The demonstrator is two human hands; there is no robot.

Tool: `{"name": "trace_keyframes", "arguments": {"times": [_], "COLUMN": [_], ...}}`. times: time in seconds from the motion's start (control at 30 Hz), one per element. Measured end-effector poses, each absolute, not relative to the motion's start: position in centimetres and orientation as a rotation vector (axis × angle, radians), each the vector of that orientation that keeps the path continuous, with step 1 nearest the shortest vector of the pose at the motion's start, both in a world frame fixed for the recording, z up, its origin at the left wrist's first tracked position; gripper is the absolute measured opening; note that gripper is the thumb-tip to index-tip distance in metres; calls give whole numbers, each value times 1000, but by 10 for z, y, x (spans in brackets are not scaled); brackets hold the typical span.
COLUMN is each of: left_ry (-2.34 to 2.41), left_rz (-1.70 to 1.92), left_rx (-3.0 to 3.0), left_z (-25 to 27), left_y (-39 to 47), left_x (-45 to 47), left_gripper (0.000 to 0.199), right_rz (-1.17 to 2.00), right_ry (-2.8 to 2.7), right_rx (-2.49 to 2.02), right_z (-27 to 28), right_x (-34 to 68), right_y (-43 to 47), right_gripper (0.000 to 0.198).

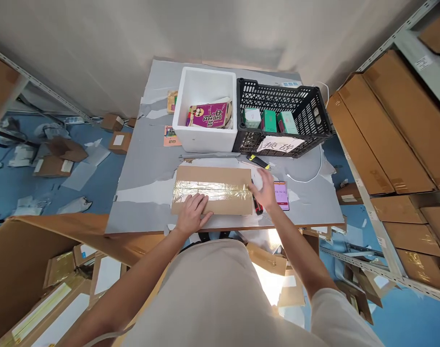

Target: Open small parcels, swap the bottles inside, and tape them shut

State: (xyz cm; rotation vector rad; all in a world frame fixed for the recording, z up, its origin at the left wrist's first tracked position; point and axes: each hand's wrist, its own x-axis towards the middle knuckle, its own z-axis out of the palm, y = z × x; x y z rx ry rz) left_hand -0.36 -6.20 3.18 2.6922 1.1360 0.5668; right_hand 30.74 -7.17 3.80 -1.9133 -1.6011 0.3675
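A flat cardboard box [213, 174] lies before me on the table, a strip of shiny clear tape running along its top. My left hand [194, 212] rests palm down on the box's near left part, fingers stretched out. At the box's right end is my right hand [264, 190], fingers apart and thumb at the edge; nothing shows in its grasp. Partly under that hand lies a red and black tool [258, 208], its kind hard to make out. A yellow and black utility knife [258, 162] sits just beyond. Right of the hand lies a phone [281, 195] with a lit pink screen.
A white foam box [205, 140] with booklets [208, 115] stands at the back of the table [140, 164]. Beside it is a black plastic crate [295, 149] holding small green and white boxes [268, 120]. Cartons fill the right shelf [382, 231]; a large open carton [20, 246] stands lower left.
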Motion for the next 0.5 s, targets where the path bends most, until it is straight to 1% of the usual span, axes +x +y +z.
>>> {"name": "trace_keyframes", "arguments": {"times": [0.1,0.2,0.3,0.4,0.5], "left_ry": [1128,1132,1157,1159,1159], "left_rz": [509,433,395,392,390], "left_rx": [2668,2631,2602,2620,2657], "left_z": [34,37,39,39,37], "left_y": [-60,-57,-54,-52,-52], "left_x": [-1,2,6,7,6], "left_gripper": [52,52,52,51,52], "right_rz": [398,434,377,233,137], "right_ry": [-2156,-2432,-2518,-2531,-2621], "right_rx": [-1834,-1940,-2005,-2028,-1942], "right_z": [70,81,80,77,80], "right_x": [288,275,268,262,259], "right_y": [-52,-38,-30,-29,-31], "right_gripper": [85,91,86,81,68]}}
